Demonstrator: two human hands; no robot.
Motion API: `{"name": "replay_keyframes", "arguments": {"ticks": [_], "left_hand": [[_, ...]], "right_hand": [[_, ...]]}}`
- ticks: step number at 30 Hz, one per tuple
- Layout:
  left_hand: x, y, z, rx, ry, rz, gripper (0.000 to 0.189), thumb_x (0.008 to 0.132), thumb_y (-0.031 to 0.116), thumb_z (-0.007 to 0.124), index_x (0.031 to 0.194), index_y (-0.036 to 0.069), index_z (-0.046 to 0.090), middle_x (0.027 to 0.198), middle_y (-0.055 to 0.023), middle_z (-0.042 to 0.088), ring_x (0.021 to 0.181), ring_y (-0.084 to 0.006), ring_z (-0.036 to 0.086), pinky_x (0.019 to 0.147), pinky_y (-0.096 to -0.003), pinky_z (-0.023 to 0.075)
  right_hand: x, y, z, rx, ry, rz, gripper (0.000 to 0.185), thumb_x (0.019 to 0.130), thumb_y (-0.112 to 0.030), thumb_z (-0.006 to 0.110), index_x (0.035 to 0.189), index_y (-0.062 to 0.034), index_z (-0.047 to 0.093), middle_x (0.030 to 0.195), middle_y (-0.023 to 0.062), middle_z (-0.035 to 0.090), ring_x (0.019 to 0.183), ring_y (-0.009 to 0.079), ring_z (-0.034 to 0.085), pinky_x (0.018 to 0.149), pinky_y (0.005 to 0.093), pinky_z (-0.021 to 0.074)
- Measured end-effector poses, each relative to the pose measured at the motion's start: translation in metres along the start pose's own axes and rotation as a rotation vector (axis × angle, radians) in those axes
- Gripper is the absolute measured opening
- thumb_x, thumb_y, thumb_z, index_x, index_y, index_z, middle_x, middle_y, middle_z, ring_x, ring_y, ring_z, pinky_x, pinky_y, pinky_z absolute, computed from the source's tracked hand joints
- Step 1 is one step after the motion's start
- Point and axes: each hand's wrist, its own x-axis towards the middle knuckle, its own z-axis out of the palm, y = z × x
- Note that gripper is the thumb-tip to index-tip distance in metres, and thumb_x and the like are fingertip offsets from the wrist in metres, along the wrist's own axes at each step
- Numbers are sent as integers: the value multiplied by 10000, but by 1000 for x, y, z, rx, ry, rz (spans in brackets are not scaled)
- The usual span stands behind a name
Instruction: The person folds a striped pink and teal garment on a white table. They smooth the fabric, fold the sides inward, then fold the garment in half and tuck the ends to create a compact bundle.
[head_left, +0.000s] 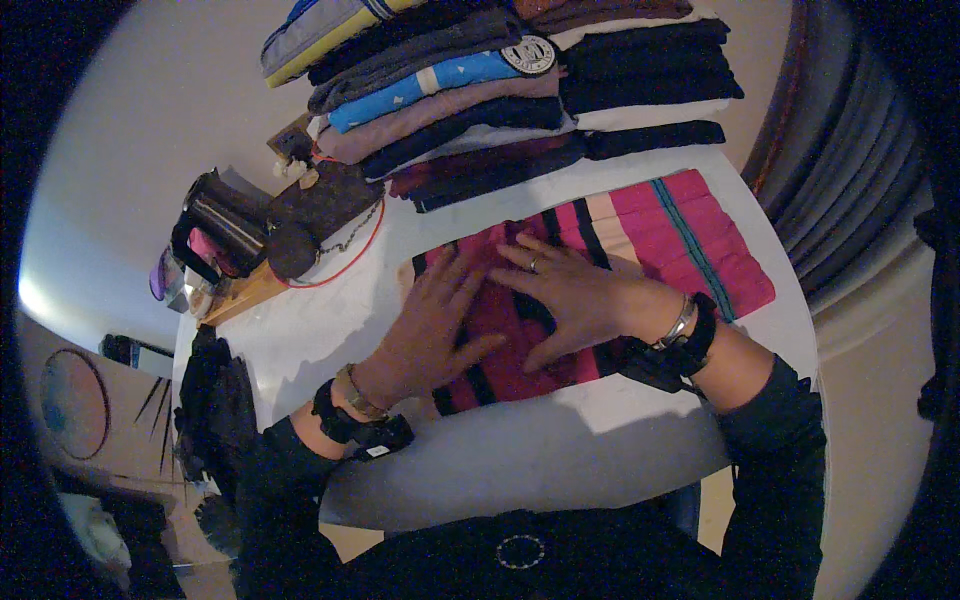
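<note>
A folded striped cloth (682, 232) lies flat on the white table, long from left to right. Its bands are pink, dark red, black and cream, with a teal strip near the right end. My left hand (427, 330) rests flat on the cloth's left part, fingers spread. Over the middle of it lies my right hand (577, 292), also spread, with a ring on one finger. Neither hand grips anything. Both wrists carry a watch or bracelet and a black strap. The hands hide part of the cloth's middle.
Tall stacks of folded clothes (480, 135) stand at the table's back. On the left are a dark cylindrical jug (229, 221), a dark brown bag (322, 195) with a chain, and a red cord (341, 262). A grey curtain (862, 142) hangs at the right, beyond the white table's edge (300, 360).
</note>
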Motion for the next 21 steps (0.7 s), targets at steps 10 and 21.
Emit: {"name": "replay_keyframes", "arguments": {"ticks": [10, 21], "left_hand": [[5, -1, -10, 50, -265, -88, 984, 858, 660, 627, 1507, -27, 353, 1546, -274, 354, 1428, -485, 330, 1161, -601, 258], [17, -6, 6, 93, -229, -86, 1084, 814, 750, 602, 1477, -76, 369, 1556, -303, 329, 1447, -486, 303, 1155, -636, 255]], "right_hand": [[-4, 8, -14, -56, -4, 70, 1205, 675, -711, 767, 1587, -113, 253, 1655, 226, 150, 1518, 402, 198, 1215, 505, 243], [-7, 13, -12, 7, 55, 45, 1172, 701, -650, 783, 1593, -116, 244, 1631, 276, 184, 1488, 437, 259, 1201, 476, 287]]}}
